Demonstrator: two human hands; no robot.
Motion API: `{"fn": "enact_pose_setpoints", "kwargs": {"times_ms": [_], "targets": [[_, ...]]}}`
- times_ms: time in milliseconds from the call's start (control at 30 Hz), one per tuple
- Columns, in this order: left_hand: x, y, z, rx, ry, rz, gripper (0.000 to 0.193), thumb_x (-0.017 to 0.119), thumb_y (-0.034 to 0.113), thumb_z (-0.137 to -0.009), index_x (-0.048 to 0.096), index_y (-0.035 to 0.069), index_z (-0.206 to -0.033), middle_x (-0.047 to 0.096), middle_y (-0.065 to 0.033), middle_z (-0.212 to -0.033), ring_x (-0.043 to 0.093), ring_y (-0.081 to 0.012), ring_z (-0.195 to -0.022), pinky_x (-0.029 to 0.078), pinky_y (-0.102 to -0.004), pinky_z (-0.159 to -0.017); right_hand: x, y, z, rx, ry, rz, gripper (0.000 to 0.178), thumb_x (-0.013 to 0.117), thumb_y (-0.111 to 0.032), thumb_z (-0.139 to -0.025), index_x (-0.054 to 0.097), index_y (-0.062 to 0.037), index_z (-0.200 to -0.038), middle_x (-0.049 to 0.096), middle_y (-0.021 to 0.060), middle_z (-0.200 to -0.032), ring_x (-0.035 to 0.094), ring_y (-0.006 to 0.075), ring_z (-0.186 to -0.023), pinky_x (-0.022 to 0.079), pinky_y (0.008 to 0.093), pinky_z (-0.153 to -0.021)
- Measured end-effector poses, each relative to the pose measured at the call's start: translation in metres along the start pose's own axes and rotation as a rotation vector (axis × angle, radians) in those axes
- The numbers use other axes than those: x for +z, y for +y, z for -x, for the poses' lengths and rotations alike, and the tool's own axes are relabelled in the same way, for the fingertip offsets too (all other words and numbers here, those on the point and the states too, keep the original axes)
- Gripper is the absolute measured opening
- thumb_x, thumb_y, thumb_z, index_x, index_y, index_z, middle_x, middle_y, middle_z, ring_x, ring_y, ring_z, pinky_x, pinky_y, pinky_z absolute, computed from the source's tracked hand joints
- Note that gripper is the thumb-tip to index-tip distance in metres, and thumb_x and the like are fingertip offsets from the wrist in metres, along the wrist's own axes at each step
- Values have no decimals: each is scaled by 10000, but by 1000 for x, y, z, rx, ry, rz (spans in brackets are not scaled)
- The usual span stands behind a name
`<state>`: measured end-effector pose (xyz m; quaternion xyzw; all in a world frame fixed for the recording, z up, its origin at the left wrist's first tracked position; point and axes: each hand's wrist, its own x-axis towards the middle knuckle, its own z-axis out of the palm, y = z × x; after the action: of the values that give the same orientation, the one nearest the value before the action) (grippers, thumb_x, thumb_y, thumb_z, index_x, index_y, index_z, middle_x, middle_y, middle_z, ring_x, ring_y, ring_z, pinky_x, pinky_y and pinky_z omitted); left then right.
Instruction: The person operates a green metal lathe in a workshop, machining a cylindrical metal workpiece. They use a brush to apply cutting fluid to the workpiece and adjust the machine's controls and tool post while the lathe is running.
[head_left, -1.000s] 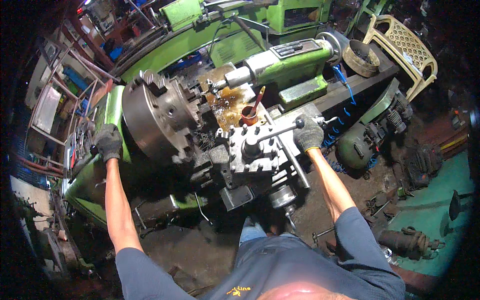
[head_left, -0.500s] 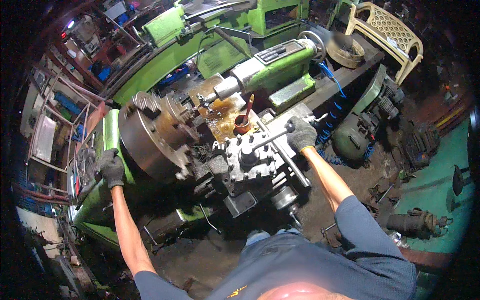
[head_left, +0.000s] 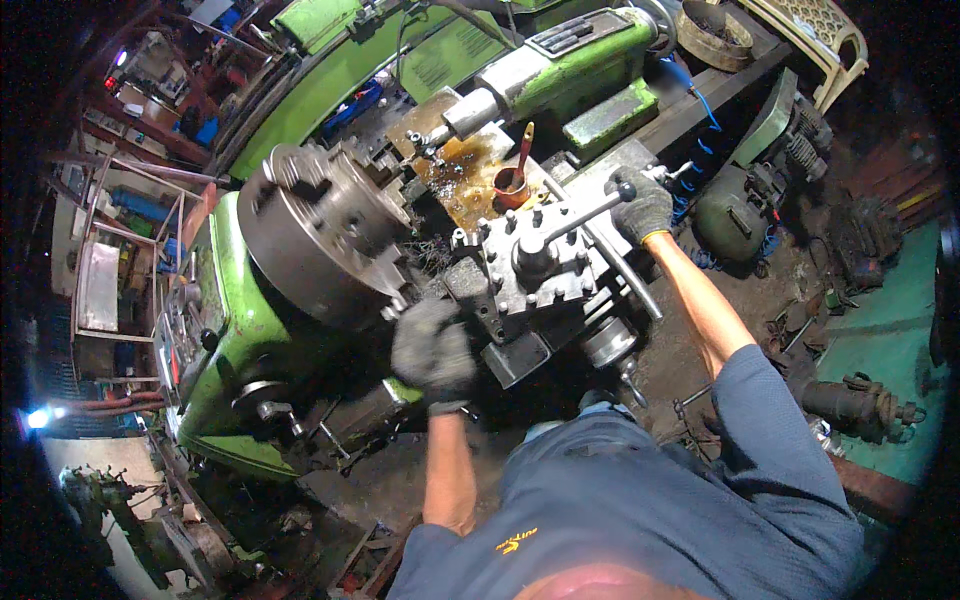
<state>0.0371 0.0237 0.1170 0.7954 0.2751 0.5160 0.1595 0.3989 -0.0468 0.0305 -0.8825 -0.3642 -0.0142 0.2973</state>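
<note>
My left hand (head_left: 433, 350), in a dark grey glove, is raised near the lower edge of the large steel lathe chuck (head_left: 325, 235). It is smeared by motion, and its fingers cannot be made out. My right hand (head_left: 642, 210), gloved too, is closed beside the black knob of the tool post lever (head_left: 588, 212). What lies in its grip is hidden. The square tool post (head_left: 540, 262) sits between my hands. Behind it, a reddish cup (head_left: 510, 190) with a brush (head_left: 526, 146) upright in it stands on an oily, chip-strewn plate (head_left: 465, 178).
The green tailstock (head_left: 570, 65) is at the back right. Metal shavings (head_left: 432, 254) lie between chuck and tool post. A handwheel (head_left: 610, 345) juts toward me. A green compressor tank (head_left: 735, 212) and blue coiled hose (head_left: 703, 118) are on the right, a cream chair (head_left: 835, 45) beyond.
My left hand has left the lever on the green headstock and swung right, in front of the chuck. The chuck, blurred before, now looks sharper. My right hand stays by the tool post lever.
</note>
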Motion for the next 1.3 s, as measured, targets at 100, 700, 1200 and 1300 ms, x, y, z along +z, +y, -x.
{"fn": "enact_pose_setpoints", "kwargs": {"times_ms": [100, 700, 1200, 1300], "targets": [[41, 31, -19, 52, -78, 128, 272, 678, 2, -701, 708, 76, -960, 707, -115, -935, 682, -333, -902, 537, -435, -837, -2, 0, -1, -4, -12, 24, 142, 655, -248, -872, 675, -168, -988, 694, 144, -923, 675, 362, -883, 526, 444, -782], [157, 74, -62, 190, -491, -26, 479, 651, 331, -855, 634, 47, -1240, 669, -139, -903, 665, -313, -784, 502, -455, -674, 10, 25, -5, -91, -17, -114, 519, 842, -269, -637, 673, -159, -1115, 712, 104, -1069, 681, 316, -1016, 534, 395, -855], [159, 71, -56, 239, -480, -69, 360, 610, 315, -839, 672, 70, -1095, 645, -134, -879, 627, -306, -784, 481, -454, -681, 28, 41, -6, -60, 13, -244, 439, 815, -306, -692, 679, -168, -1085, 715, 123, -1015, 695, 331, -946, 535, 436, -790], [160, 69, -56, 277, -442, -92, 356, 614, 324, -831, 665, 80, -1086, 622, -117, -835, 615, -291, -745, 468, -439, -637, 32, 42, -7, -85, 26, -228, 377, 791, -286, -714, 675, -168, -1053, 708, 123, -975, 692, 336, -923, 531, 441, -776]]}}
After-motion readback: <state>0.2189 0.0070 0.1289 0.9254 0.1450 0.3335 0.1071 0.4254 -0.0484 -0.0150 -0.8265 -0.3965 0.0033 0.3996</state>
